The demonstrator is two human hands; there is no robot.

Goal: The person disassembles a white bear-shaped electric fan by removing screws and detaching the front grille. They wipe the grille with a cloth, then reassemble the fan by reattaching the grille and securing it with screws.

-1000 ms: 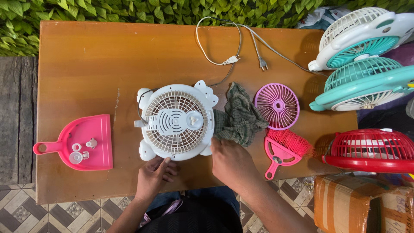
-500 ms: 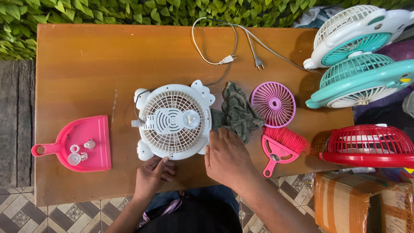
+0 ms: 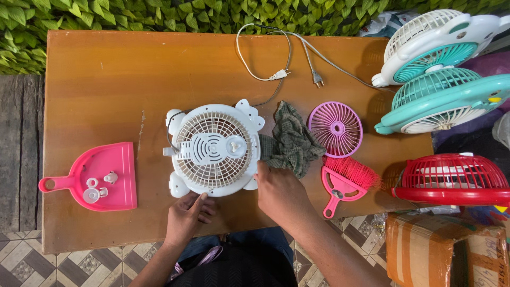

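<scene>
Left hand (image 3: 187, 214) loosely curled, fingertips touching white fan housing (image 3: 213, 149) lower edge; right hand (image 3: 280, 192) open, fingers on housing's right rim

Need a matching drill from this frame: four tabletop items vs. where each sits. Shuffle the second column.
1. white fan
2. pink dustpan
3. checked cloth
4. pink brush

A. holds small white parts, far left
B. between white fan and pink grille
C. under both hands
D. just below pink grille

Pairs: 1-C, 2-A, 3-B, 4-D
</scene>
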